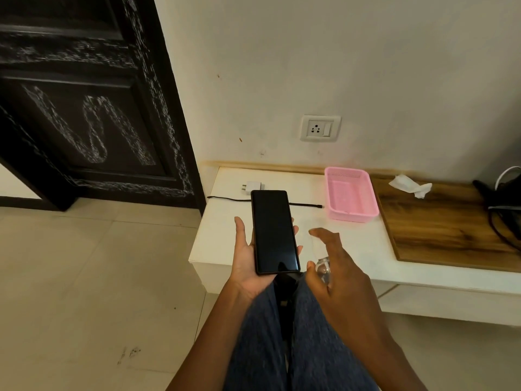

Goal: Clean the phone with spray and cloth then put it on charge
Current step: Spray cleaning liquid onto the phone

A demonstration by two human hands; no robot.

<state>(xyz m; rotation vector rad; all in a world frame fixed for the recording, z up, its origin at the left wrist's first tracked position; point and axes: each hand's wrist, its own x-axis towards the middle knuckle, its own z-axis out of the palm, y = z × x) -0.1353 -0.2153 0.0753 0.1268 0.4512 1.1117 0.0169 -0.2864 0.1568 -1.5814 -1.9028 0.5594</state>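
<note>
Now phone flat in left hand – long axis toward wall; right hand grips spray bottle.

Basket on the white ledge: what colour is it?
Pink, seen clearly in the head view.

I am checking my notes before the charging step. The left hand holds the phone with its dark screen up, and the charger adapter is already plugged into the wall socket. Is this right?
Not quite. The head view shows the charger adapter lying on the white shelf, below the wall socket, which has nothing plugged in. The rest stands: the left hand holds the phone, dark screen up.
</note>
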